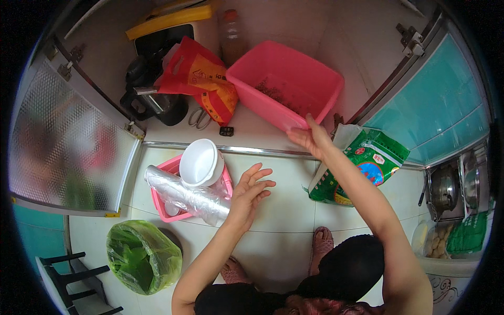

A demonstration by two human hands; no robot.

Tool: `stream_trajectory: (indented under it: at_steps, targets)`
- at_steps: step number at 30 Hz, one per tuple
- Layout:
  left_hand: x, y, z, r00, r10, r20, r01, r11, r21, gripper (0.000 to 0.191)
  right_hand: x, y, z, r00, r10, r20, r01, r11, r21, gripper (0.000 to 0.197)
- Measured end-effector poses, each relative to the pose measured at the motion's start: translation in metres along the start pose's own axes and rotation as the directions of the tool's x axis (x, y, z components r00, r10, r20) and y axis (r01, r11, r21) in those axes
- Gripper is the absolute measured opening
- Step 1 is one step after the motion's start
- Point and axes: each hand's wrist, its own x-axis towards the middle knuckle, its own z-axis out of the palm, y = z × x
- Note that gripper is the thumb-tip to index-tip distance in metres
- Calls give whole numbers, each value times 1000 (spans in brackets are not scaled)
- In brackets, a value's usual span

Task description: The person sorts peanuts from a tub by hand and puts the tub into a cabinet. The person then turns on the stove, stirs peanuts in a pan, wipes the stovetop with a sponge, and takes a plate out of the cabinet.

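My right hand (309, 138) grips the near right corner of a deep pink plastic basin (267, 106). The thumb is over the rim and the fingers lie along the outer wall. The basin stands tilted inside an open cabinet, with dark crumbly bits on its bottom. My left hand (252, 193) holds nothing, its fingers apart above the tiled floor. Beside it, a roll of clear plastic film (185, 197) and a white plastic tub (200, 163) lie in a smaller pink basket (156, 202). Against the big basin leans a red and orange printed bag (197, 75).
Left in the cabinet are a black kettle (165, 110), scissors (200, 118) and a small black object (226, 131); a red-capped bottle (232, 35) stands behind. A green printed sack (370, 157) is below my right forearm. A green-lined bin (143, 256) and textured cabinet door (75, 138) are left.
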Motion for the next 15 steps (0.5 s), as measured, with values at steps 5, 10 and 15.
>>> stream_trajectory:
  at_steps: [5, 10, 15]
  targets:
    - [-8, 10, -13, 998, 61, -26, -63, 997, -45, 45, 74, -65, -27, 928, -367, -63, 371, 924, 92, 36]
    - [-31, 20, -39, 980, 111, -167, -125, 989, -74, 40, 97, -53, -4, 953, -303, -20, 304, 951, 51, 29]
    - [-62, 19, -91, 826, 348, -443, -365, 930, 51, 34, 66, 25, 42, 984, 139, 109, -82, 906, -416, 29]
